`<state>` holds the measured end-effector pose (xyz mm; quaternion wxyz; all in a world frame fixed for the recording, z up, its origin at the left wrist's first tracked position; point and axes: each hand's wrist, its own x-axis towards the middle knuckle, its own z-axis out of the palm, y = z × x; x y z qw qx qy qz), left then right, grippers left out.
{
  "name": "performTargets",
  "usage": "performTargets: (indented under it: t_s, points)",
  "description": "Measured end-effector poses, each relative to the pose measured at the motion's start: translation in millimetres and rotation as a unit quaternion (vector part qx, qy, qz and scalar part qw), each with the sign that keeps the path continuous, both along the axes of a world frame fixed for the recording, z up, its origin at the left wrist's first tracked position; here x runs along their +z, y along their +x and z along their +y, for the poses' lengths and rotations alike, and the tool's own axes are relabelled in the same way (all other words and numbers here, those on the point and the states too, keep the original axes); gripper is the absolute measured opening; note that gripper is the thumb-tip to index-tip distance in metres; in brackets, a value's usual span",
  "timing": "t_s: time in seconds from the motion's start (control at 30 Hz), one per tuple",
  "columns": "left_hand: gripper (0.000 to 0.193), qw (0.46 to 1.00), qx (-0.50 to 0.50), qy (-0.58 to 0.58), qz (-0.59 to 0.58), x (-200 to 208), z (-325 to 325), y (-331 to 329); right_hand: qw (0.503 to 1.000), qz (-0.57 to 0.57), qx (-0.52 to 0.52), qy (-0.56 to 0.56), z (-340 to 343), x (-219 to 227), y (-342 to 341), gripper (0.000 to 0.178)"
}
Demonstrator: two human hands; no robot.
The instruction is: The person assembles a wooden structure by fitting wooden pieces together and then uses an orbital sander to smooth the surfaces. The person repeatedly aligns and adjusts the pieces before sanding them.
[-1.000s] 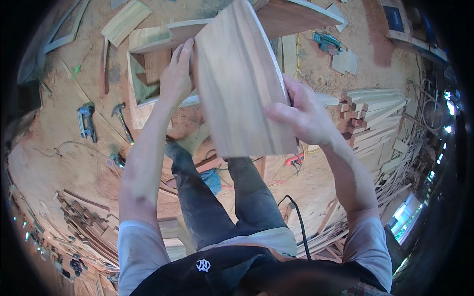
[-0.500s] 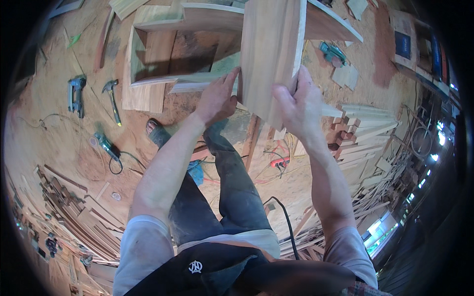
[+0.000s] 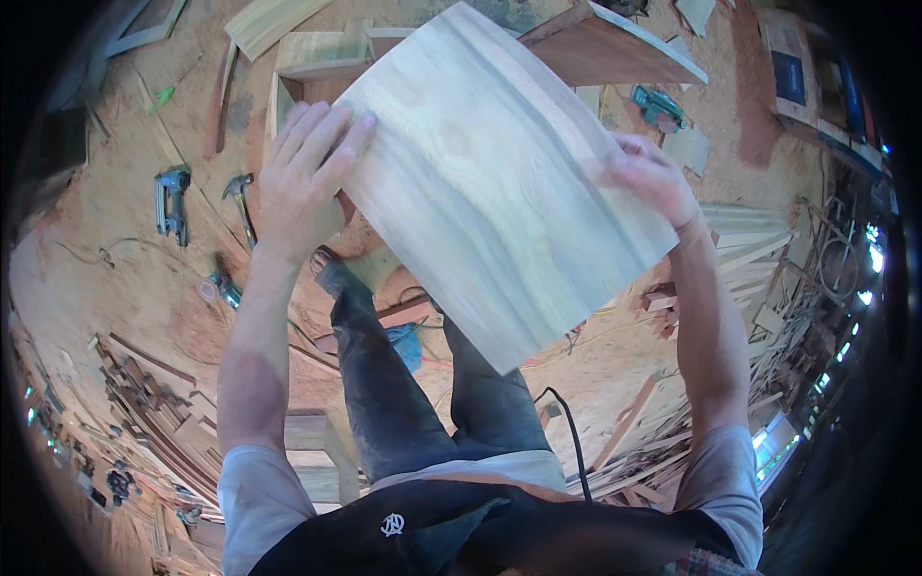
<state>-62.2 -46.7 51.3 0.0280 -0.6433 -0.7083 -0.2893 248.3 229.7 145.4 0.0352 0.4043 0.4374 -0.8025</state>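
A wide, pale wooden board [image 3: 509, 192] with darker grain streaks is raised in front of me, tilted so its broad face shows. My left hand [image 3: 312, 178] grips its left edge, fingers lying over the face and thumb out of sight. On the opposite edge, my right hand [image 3: 658, 182] is closed around the board, slightly blurred. Behind the board, mostly hidden by it, is a wooden box-like frame [image 3: 322, 70] on the ground, with a brown side panel [image 3: 619, 48] jutting out at the right.
To the left lie a nail gun [image 3: 173, 206], a hammer [image 3: 242, 208] and a corded power tool [image 3: 224, 286]. A green power tool [image 3: 660, 108] rests at the far right. Stacked wood strips [image 3: 158, 413] line the lower left, with more lumber [image 3: 740, 235] at right.
The board has turned from nearly edge-on to showing its broad face and come nearer to me. My hands have moved wider apart, the left to the left and the right to the right.
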Motion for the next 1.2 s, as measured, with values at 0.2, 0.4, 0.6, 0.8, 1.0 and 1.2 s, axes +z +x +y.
performTargets:
  t_s: [0.2, 0.4, 0.6, 0.8, 1.0, 1.2]
  points:
    - [0.021, 0.934, 0.070, -0.177, -0.303, 74.5, -12.9, 45.2, 0.984, 0.165, 0.001, 0.073, 16.0, -3.5, -4.5, 0.065]
    - [0.041, 0.809, 0.231, -0.218, -0.495, 71.2, 28.9, 94.8, 0.839, -0.075, 0.079, 0.533, -10.0, -9.9, 43.0, 0.046]
    - [0.044, 0.826, 0.196, -0.219, -0.481, 40.7, 73.0, 124.9, 0.813, -0.091, 0.129, 0.561, -38.7, -24.3, 72.8, 0.041]
    - [0.041, 0.870, 0.157, -0.318, -0.343, 35.6, 96.7, 152.2, 0.741, -0.039, 0.173, 0.647, -51.1, -35.6, 63.6, 0.050]
    - [0.035, 0.875, 0.086, -0.365, -0.305, 50.4, 118.7, 184.0, 0.682, 0.041, 0.209, 0.699, -67.2, -41.0, 42.9, 0.085]
    - [0.049, 0.833, -0.047, -0.332, -0.441, 15.6, 83.8, 157.4, 0.617, 0.008, 0.227, 0.754, -82.7, -51.4, 35.9, 0.089]
